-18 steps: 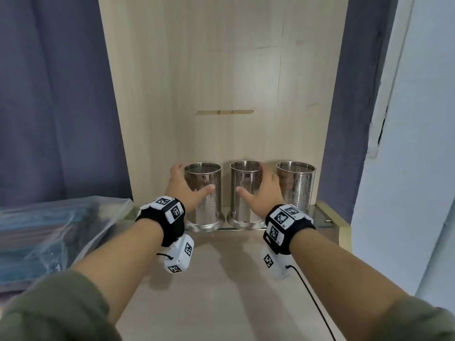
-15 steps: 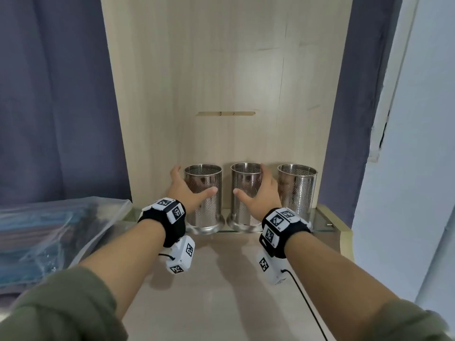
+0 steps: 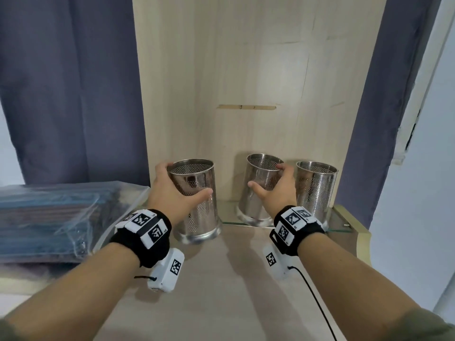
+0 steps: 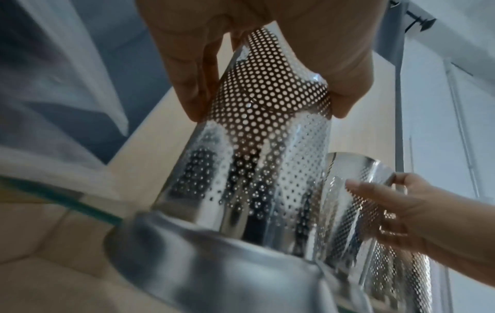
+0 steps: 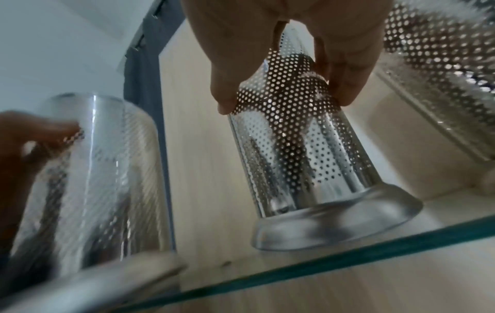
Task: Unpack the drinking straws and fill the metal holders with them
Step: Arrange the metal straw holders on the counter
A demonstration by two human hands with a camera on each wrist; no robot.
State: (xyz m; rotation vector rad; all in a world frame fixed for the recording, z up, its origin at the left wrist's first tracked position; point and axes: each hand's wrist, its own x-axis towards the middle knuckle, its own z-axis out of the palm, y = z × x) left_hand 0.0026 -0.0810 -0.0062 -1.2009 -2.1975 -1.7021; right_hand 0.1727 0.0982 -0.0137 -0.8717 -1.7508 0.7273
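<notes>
Both forearms reach forward. The left hand (image 3: 172, 193) wraps its grip around the left perforated steel cylinder holder (image 3: 197, 205) on the pale wooden worktop (image 3: 221, 291); the right hand (image 3: 275, 193) clasps the tilted middle perforated steel holder (image 3: 258, 183). The clear bag of blue straws (image 3: 49, 212) lies left.

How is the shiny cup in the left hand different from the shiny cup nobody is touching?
The left holder is gripped by the left hand; the right holder is touched by no hand. The left holder has come forward off the glass shelf; the right holder stands at the back on it. Both are perforated metal cylinders with flared bases, and neither shows any straws.
</notes>
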